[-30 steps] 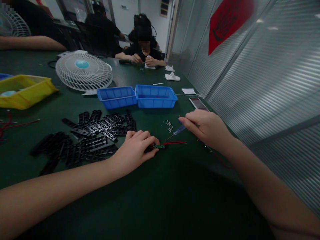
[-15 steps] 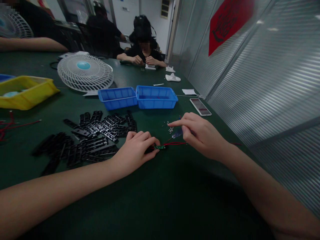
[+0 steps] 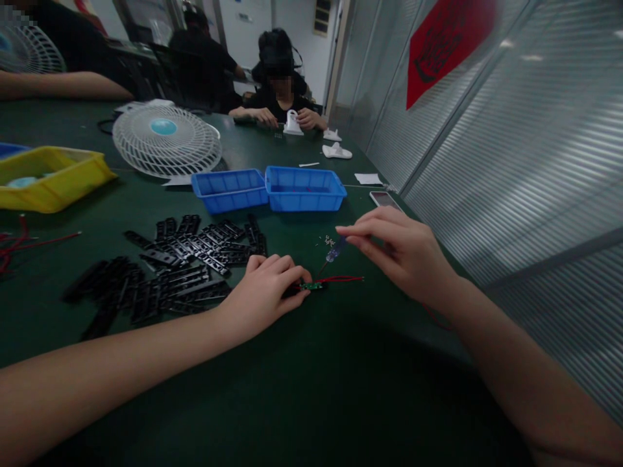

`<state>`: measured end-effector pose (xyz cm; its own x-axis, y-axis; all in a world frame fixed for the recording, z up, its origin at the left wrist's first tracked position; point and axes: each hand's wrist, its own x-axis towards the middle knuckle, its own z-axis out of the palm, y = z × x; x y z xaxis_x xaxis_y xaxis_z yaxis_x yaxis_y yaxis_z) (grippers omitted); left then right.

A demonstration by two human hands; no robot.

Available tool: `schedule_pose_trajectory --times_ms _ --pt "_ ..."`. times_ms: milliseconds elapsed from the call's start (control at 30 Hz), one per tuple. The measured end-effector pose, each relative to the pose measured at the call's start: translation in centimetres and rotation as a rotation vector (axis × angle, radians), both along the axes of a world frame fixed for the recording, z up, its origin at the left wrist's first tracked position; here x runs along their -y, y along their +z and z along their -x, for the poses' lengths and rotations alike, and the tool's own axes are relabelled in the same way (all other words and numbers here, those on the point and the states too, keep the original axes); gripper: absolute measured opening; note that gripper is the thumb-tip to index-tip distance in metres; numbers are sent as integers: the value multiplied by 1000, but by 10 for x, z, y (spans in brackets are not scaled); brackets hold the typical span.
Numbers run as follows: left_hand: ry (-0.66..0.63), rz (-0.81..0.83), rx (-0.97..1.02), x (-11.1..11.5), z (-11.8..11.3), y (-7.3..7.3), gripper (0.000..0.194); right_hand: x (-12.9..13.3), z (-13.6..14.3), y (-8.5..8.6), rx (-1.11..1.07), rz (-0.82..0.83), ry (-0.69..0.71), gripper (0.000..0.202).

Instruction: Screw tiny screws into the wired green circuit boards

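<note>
On the tabletop (image 3: 311,395), the right hand (image 3: 402,253) and left hand (image 3: 267,285) are held near each other about a screwdriver (image 3: 335,250) and a board (image 3: 312,285).
The right forearm (image 3: 525,363) is slanted in from the lower right, the wrist raised and the fingers pointed leftward, their tips closed on the handle's end; the left forearm (image 3: 121,357) is laid in low from the opposite side, palm down, knuckles arched, the board's left end pinched between thumb and fingers. Black parts (image 3: 204,250) are heaped beyond the left wrist. The screwdriver is tilted, its shaft aimed down toward the board; whether they touch cannot be told. Red wires (image 3: 343,279) are stretched rightward from the board, and screws (image 3: 329,240) are scattered beyond it.
</note>
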<state>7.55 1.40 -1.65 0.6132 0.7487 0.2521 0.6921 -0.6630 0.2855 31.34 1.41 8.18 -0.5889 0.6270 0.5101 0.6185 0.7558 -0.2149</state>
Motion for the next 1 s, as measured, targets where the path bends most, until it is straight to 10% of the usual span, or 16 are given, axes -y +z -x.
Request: schedule_pose_trajectory --times_ms 700,1000 --pt "-1 -1 2 2 -1 2 18 5 8 -15 361 -28 -384 45" --pt "-3 -12 13 0 0 0 19 2 8 -17 75 121 -103 25"
